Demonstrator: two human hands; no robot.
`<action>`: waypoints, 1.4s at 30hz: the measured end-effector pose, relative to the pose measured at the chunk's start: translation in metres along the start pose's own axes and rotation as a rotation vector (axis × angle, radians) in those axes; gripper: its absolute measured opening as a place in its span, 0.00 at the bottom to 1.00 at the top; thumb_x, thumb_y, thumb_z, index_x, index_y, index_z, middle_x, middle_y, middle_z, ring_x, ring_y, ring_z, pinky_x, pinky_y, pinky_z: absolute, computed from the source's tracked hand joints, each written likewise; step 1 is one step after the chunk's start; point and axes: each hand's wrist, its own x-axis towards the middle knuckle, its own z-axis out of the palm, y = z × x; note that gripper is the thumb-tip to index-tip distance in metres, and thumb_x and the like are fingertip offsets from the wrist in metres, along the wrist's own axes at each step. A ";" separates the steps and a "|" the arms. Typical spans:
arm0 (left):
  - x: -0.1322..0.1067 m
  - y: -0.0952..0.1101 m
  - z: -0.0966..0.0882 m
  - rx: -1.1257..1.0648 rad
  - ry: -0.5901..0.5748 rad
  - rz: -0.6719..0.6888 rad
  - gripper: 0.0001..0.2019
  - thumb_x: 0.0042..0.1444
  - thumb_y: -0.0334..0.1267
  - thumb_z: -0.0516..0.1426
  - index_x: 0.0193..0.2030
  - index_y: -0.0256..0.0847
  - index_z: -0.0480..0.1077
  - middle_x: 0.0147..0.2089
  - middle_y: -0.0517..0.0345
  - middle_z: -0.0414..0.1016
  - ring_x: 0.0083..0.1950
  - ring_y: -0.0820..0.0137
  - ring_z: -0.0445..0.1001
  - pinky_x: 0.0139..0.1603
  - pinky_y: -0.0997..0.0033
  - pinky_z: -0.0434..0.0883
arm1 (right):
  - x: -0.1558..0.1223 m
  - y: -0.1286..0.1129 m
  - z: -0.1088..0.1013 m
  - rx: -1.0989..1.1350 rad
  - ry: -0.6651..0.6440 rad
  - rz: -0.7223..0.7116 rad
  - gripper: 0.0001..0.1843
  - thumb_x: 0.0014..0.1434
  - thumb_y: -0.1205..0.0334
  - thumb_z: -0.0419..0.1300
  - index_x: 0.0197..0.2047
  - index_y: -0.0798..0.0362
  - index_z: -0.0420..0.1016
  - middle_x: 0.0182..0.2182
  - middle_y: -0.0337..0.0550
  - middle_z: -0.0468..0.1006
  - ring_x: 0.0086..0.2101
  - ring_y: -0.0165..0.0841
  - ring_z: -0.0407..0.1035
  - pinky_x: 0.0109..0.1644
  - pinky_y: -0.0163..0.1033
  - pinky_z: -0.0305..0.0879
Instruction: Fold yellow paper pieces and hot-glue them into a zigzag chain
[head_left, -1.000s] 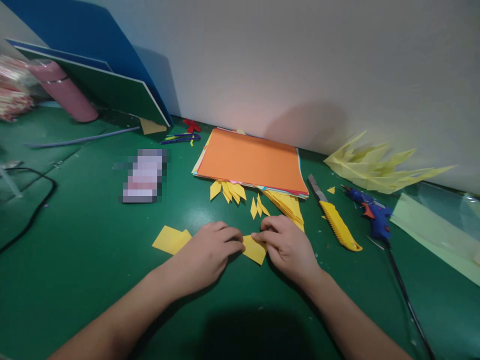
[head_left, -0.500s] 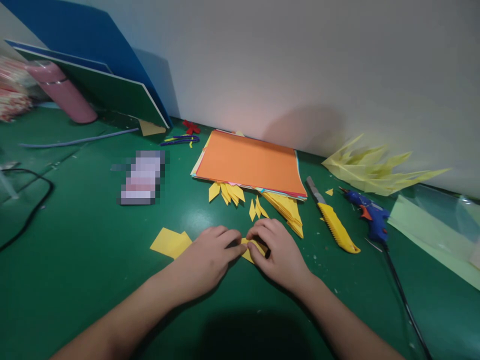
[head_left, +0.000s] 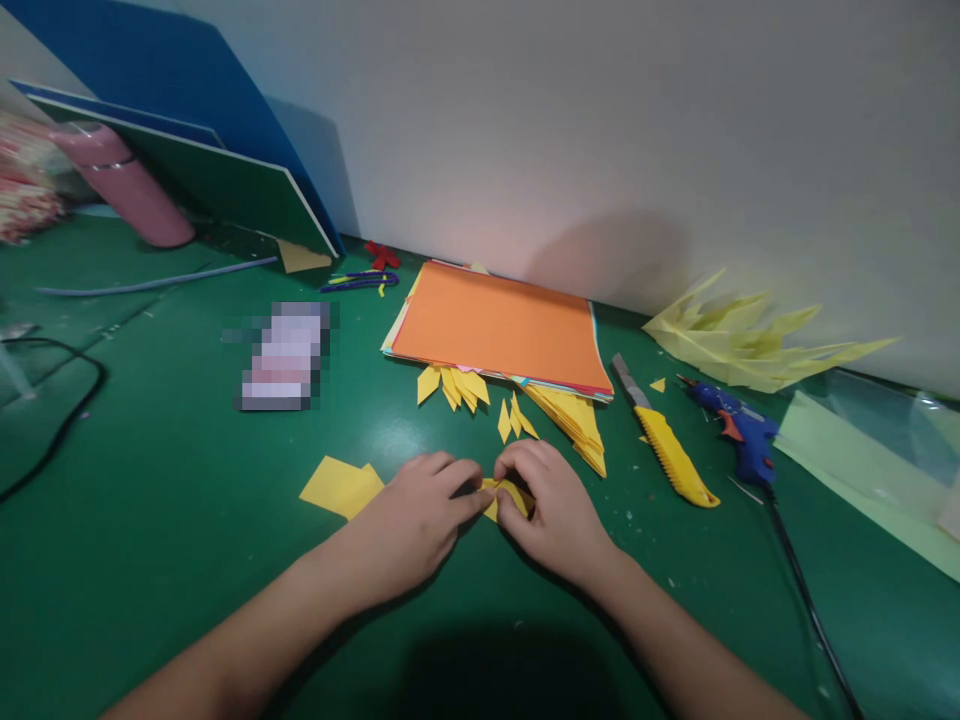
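Note:
Both hands meet at a small piece of yellow paper [head_left: 493, 511] on the green table. My left hand [head_left: 427, 510] grips its left side, thumb and fingers pressed together. From the right, my right hand [head_left: 555, 505] pinches the same paper with curled fingers, hiding much of it. Beside my left wrist lie flat yellow paper pieces [head_left: 337, 484], partly covered by the hand. Just beyond my fingers are small yellow paper diamonds [head_left: 505, 420], a cluster of pointed yellow paper shapes [head_left: 454, 388] and a pile of folded yellow strips [head_left: 574, 420].
An orange paper stack [head_left: 510, 325] lies against the wall. To the right are a yellow utility knife [head_left: 675, 455], blade exposed, a blue glue gun [head_left: 750, 435] with its cord, and pale green paper [head_left: 862, 470]. A blurred phone-like object [head_left: 285, 355] and a pink bottle [head_left: 127, 185] are left.
My right hand's fingers have shifted very slightly at the yellow paper. The left hand and the other things look the same.

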 end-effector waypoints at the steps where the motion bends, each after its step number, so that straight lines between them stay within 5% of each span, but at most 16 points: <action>1: 0.000 0.000 -0.001 -0.006 -0.005 -0.002 0.20 0.57 0.22 0.48 0.54 0.39 0.66 0.48 0.50 0.69 0.47 0.62 0.66 0.48 0.58 0.67 | 0.000 0.000 0.000 0.023 0.005 0.003 0.04 0.52 0.70 0.52 0.31 0.51 0.63 0.29 0.41 0.71 0.31 0.35 0.64 0.35 0.39 0.60; 13: 0.001 0.002 -0.001 0.054 0.036 0.002 0.15 0.58 0.24 0.47 0.50 0.35 0.67 0.46 0.48 0.70 0.45 0.62 0.69 0.45 0.58 0.70 | -0.005 0.005 0.004 0.014 0.077 0.027 0.06 0.59 0.68 0.57 0.37 0.51 0.75 0.30 0.42 0.79 0.33 0.36 0.70 0.37 0.41 0.65; 18: 0.000 0.006 0.000 0.071 0.012 -0.022 0.15 0.57 0.23 0.49 0.50 0.33 0.67 0.47 0.47 0.70 0.43 0.61 0.69 0.43 0.58 0.70 | -0.006 0.002 0.003 -0.030 0.075 0.058 0.05 0.58 0.68 0.59 0.31 0.51 0.74 0.26 0.40 0.77 0.30 0.35 0.69 0.34 0.39 0.63; 26: 0.001 0.006 -0.005 0.019 0.008 -0.031 0.13 0.57 0.23 0.49 0.47 0.33 0.69 0.45 0.48 0.73 0.43 0.61 0.70 0.43 0.59 0.70 | -0.006 0.002 0.001 0.036 0.062 -0.028 0.05 0.59 0.68 0.57 0.32 0.51 0.72 0.28 0.40 0.77 0.31 0.33 0.69 0.36 0.39 0.64; 33: 0.000 0.005 -0.003 0.010 0.004 -0.023 0.14 0.58 0.23 0.48 0.48 0.35 0.69 0.47 0.49 0.73 0.44 0.62 0.70 0.45 0.60 0.70 | -0.009 0.001 0.000 -0.032 0.076 0.079 0.04 0.58 0.64 0.58 0.33 0.51 0.74 0.24 0.40 0.76 0.28 0.34 0.69 0.31 0.38 0.64; 42: 0.002 0.006 -0.004 -0.029 0.005 -0.055 0.14 0.58 0.23 0.48 0.47 0.34 0.69 0.45 0.50 0.73 0.44 0.62 0.69 0.45 0.59 0.69 | -0.008 -0.001 0.001 0.022 0.066 0.045 0.06 0.57 0.68 0.57 0.30 0.51 0.71 0.24 0.38 0.75 0.28 0.33 0.68 0.32 0.37 0.62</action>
